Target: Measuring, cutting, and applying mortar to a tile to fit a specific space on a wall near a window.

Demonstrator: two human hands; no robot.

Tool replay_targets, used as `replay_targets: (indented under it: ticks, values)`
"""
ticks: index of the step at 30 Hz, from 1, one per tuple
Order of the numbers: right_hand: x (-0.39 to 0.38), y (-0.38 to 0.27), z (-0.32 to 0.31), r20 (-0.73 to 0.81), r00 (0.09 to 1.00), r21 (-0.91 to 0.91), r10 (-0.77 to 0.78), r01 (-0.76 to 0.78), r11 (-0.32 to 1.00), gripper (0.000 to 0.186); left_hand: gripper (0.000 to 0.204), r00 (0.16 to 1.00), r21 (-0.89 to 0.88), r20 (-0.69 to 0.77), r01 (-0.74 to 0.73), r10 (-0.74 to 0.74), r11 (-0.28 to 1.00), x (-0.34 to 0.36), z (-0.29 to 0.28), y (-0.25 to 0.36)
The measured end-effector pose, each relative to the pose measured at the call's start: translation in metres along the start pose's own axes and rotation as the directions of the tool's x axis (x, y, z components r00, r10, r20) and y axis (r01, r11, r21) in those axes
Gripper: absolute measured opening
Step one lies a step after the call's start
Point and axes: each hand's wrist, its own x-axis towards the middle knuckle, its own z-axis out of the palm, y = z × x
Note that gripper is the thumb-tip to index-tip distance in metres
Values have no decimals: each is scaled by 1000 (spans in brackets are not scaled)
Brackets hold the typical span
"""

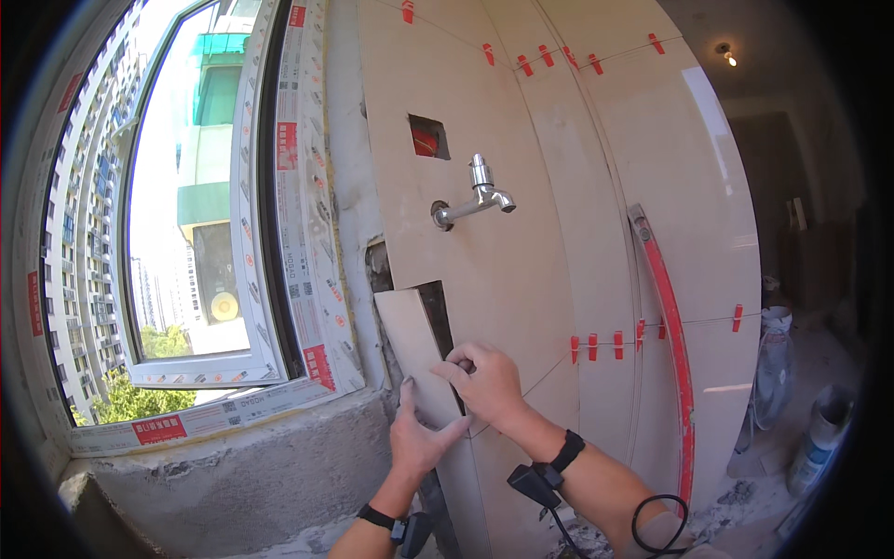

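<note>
A narrow beige tile strip [406,321] stands tilted against the wall beside the window, its upper part leaning left of a dark gap [436,312]. My left hand [421,440] grips the strip low down, fingers at its left edge and thumb reaching toward the right. Higher up, my right hand [486,384] is closed at the strip's right edge, with bent fingers by the gap. What lies behind those fingertips is hidden. Large beige wall tiles [503,279] surround the gap on the right. Both wrists carry black straps with small dark devices.
A chrome tap [480,197] juts out above my hands, below a square cutout [428,138]. Red tile clips [593,347] stick out along the joints. A long red level [666,317] leans at right. An open window [205,214] stands left above a rough cement ledge [242,466].
</note>
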Motion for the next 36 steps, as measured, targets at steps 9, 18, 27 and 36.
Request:
replay_targets:
  ticks: [9, 18, 27, 36]
  values:
    - [-5, -5, 5, -43, 998, 99, -37, 41, 994, 26, 117, 1000, -81, 20, 23, -22, 996, -6, -9, 9]
    - [-23, -19, 7, -52, 999, 300, -11, 26, 954, 28, 110, 994, -182, -43, -105, 98, 978, -22, -20, 13]
    - [-68, -34, -30, 9, 980, 508, -198, 166, 845, 26, 88, 872, 294, -120, -426, 475, 856, -92, -32, 26]
    - [-64, -35, -142, 352, 925, 553, -146, -80, 829, 43, 107, 953, 325, 66, -302, 297, 896, -121, -55, 89]
